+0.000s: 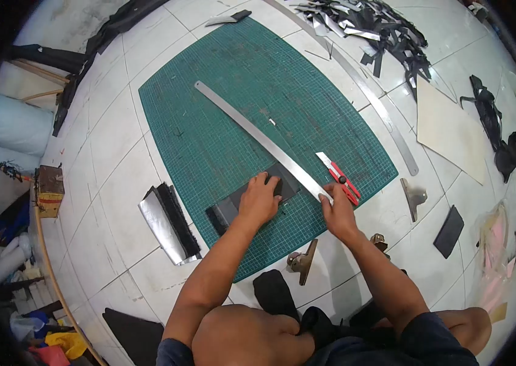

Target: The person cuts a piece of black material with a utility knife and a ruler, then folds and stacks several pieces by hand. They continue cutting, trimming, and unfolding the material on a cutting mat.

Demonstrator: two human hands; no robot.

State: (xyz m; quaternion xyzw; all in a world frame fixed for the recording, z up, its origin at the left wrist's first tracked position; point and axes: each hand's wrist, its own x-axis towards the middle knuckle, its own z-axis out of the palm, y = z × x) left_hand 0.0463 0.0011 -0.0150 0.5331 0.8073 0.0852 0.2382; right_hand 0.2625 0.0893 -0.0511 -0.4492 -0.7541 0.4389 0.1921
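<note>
A green cutting mat (221, 116) with a worn grid lies on the floor before me. My left hand (260, 200) presses down on a dark strip of material (227, 210), fingers spread over it. A long steel ruler (246, 128) runs diagonally across the mat and over the strip's right end. Its near end is pinched in my right hand (338, 210). Just beyond that hand rests a red utility knife (338, 177) with its blade out. The part of the strip beneath my left hand is hidden.
A stack of black and silver pieces (169, 222) lies left of the mat. Metal clips (302, 262) (413, 198) sit near its front and right edges. Another long steel ruler (386, 116) lies along the right. Dark scraps (374, 30) are heaped at the back, near a cream board (450, 131).
</note>
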